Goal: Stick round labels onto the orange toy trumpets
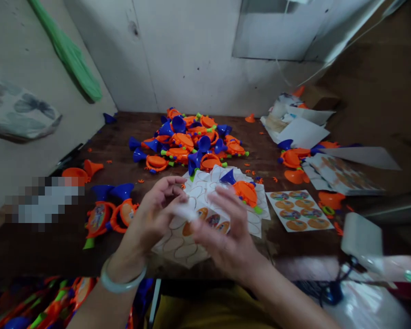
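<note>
Both my hands hover over a stack of white sticker sheets at the table's front middle. My left hand has its fingers curled in, with a small whitish blurred thing at the fingertips; I cannot make out what it is. My right hand, smeared by motion, has its fingers spread just right of that thing. Beneath the hands a sheet shows round orange stickers. An orange toy with a blue horn lies on the sheets beyond my right hand.
Many orange and blue toys are heaped at the back middle. Two stickered toys lie at left. A sticker sheet and a sheet stack lie at right, near a white box. More toys fill the lower left.
</note>
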Demonstrator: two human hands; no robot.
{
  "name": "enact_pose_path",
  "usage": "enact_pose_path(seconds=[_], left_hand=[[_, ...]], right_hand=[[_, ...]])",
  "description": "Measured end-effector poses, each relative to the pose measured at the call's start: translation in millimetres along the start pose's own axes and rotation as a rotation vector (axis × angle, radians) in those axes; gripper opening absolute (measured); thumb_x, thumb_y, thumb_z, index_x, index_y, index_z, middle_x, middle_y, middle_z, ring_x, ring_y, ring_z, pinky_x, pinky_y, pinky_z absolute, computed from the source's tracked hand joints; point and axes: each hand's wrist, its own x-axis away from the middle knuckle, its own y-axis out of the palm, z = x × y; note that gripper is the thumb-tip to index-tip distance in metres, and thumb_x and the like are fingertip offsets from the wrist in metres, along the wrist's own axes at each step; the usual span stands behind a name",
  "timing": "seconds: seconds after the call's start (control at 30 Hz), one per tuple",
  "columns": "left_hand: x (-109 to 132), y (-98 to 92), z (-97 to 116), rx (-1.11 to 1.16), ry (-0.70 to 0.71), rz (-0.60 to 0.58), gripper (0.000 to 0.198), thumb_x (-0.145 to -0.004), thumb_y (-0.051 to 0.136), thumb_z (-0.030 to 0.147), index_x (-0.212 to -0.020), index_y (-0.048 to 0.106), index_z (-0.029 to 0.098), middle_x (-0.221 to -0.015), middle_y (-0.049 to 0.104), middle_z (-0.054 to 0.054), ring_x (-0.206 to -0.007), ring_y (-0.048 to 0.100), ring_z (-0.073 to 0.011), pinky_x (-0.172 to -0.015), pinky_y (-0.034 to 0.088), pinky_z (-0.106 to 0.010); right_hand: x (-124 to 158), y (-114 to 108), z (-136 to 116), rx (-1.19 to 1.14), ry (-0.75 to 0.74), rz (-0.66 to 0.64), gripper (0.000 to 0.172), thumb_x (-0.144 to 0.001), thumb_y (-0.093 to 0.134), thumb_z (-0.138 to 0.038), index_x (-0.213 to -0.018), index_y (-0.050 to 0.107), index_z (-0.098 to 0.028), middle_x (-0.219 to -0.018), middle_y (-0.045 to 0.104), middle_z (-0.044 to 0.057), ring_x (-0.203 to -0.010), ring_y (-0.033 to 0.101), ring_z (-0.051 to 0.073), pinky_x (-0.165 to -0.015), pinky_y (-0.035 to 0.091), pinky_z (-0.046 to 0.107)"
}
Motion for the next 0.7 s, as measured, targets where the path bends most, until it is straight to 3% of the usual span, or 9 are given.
enact_pose_path(seconds=[0.1,0.2,0.37,0.47,0.6,0.7], left_hand=[[0,0.3,0,-0.045,0.082,0.038,0.04,-0.085,0.087,0.039,-0.118,0.073,0.021,-0.086,0.075,-0.002,-0.068,0.068,-0.0166,-0.059,0.053,-0.025],[2,0.7,-4,-0.133,0.158,0.007,0.031,-0.091,0.083,0.037,-0.117,0.074,0.022,-0.088,0.079,-0.002,-0.074,0.073,-0.0185,-0.065,0.056,-0.027],[7,-2.9,-14,-0.222,0.105,-0.064,0.029,-0.096,0.077,0.033,-0.123,0.074,0.024,-0.098,0.084,-0.003,-0.084,0.077,-0.0197,-0.075,0.057,-0.028],[7,-3.6,-16,-0.202,0.072,-0.079,0.03,-0.093,0.076,0.032,-0.121,0.074,0.023,-0.09,0.082,-0.003,-0.075,0.073,-0.0188,-0.069,0.053,-0.028],[-2,0.8,-19,-0.164,0.032,-0.109,0.032,-0.095,0.073,0.039,-0.122,0.068,0.024,-0.079,0.079,-0.001,-0.064,0.064,-0.0178,-0.063,0.047,-0.028],[-14,6.1,-20,-0.246,0.052,-0.117,0.031,-0.096,0.07,0.04,-0.122,0.065,0.024,-0.079,0.079,-0.002,-0.065,0.064,-0.0193,-0.063,0.046,-0.029]], right_hand=[[-18,2,15,-0.039,-0.187,0.104,0.079,-0.106,0.059,-0.007,-0.169,0.039,-0.049,-0.152,0.063,0.007,-0.121,0.075,0.02,-0.095,0.073,0.038],[-25,5,21,-0.125,-0.219,0.092,0.085,-0.108,0.057,-0.005,-0.175,0.027,-0.048,-0.141,0.071,0.005,-0.121,0.077,0.018,-0.095,0.073,0.034],[-16,14,22,-0.212,-0.09,0.142,0.073,-0.109,0.063,-0.011,-0.171,0.037,-0.042,-0.126,0.081,0.005,-0.112,0.082,0.02,-0.094,0.073,0.035],[-12,19,21,-0.234,-0.061,0.194,0.063,-0.108,0.066,-0.012,-0.163,0.047,-0.037,-0.115,0.083,0.004,-0.103,0.083,0.019,-0.087,0.073,0.034],[-11,26,25,-0.151,-0.108,0.202,0.039,-0.104,0.063,-0.004,-0.131,0.067,-0.032,-0.097,0.08,0.0,-0.085,0.079,0.018,-0.082,0.071,0.033],[-11,34,34,-0.102,-0.087,0.317,0.041,-0.103,0.063,-0.003,-0.132,0.066,-0.032,-0.1,0.08,0.002,-0.087,0.08,0.019,-0.076,0.071,0.032]])
